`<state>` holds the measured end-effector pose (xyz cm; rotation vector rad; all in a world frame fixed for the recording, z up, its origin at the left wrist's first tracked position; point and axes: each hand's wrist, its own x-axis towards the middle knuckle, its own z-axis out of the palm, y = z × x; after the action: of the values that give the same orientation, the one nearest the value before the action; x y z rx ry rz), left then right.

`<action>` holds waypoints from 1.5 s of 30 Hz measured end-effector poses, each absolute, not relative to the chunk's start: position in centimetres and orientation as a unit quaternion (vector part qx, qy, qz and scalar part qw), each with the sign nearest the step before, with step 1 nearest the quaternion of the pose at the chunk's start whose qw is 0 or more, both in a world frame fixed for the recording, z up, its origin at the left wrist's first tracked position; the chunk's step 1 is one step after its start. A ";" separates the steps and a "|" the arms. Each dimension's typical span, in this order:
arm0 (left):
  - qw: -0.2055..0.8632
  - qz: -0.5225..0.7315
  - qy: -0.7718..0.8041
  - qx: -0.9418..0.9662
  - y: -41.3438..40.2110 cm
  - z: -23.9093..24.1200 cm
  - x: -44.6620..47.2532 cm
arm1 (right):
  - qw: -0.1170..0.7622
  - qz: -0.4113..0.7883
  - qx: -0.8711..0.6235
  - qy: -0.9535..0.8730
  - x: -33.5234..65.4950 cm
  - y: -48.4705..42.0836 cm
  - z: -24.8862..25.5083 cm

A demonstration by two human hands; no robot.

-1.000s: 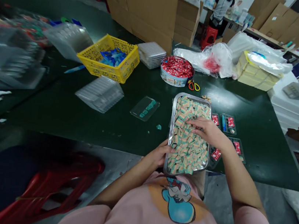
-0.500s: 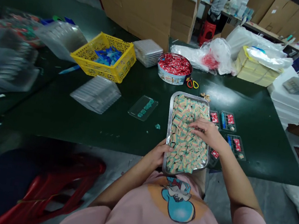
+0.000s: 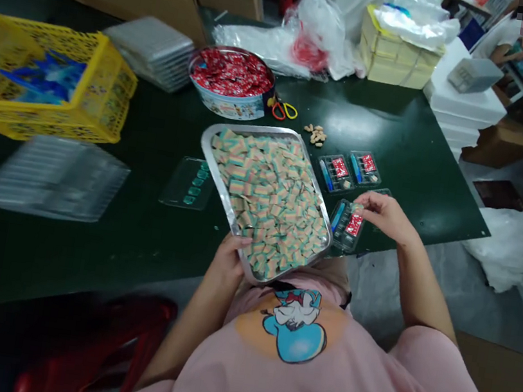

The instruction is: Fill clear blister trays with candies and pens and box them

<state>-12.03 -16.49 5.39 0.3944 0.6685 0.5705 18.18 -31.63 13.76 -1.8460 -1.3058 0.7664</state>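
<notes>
A metal tray [image 3: 207,149] heaped with striped pastel candies [image 3: 268,200] rests at the near edge of the dark green table [image 3: 405,145]. My left hand [image 3: 227,262] grips the tray's near left rim. My right hand [image 3: 383,213] is to the tray's right, fingers pinched on a small striped candy above a clear compartment box [image 3: 348,222] that holds a red packet and a blue stick. Two more filled clear boxes [image 3: 350,167] lie just beyond it.
A round tin of red packets [image 3: 231,81], scissors [image 3: 283,109] and a few nuts [image 3: 317,135] sit behind the tray. A yellow basket [image 3: 48,83] and stacks of clear trays [image 3: 53,176] are left. Bags and white boxes [image 3: 464,101] are far right.
My right hand left the candy tray and moved right to the clear boxes with a candy in its fingers. My view swung down and right. My left hand stayed on the rim.
</notes>
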 end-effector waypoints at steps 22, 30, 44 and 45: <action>0.836 0.370 0.350 0.203 -14.9 6.3 -12.6 | 0.111 0.288 -0.794 -0.523 19.0 -35.9 2.5; 0.833 0.366 0.346 0.231 -15.0 6.7 -12.6 | 0.078 0.316 -0.761 -0.561 19.5 -35.7 3.3; 0.837 0.356 0.350 0.225 -14.9 6.4 -12.5 | 0.094 0.184 -0.818 -0.537 17.4 -36.5 3.3; 0.837 0.352 0.355 0.222 -14.9 6.4 -12.4 | 0.080 0.180 -0.817 -0.542 17.2 -36.5 3.3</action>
<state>-12.43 -14.91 6.44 0.4700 0.7517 0.7441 17.16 -36.52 3.30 -2.4444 -1.6209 0.5370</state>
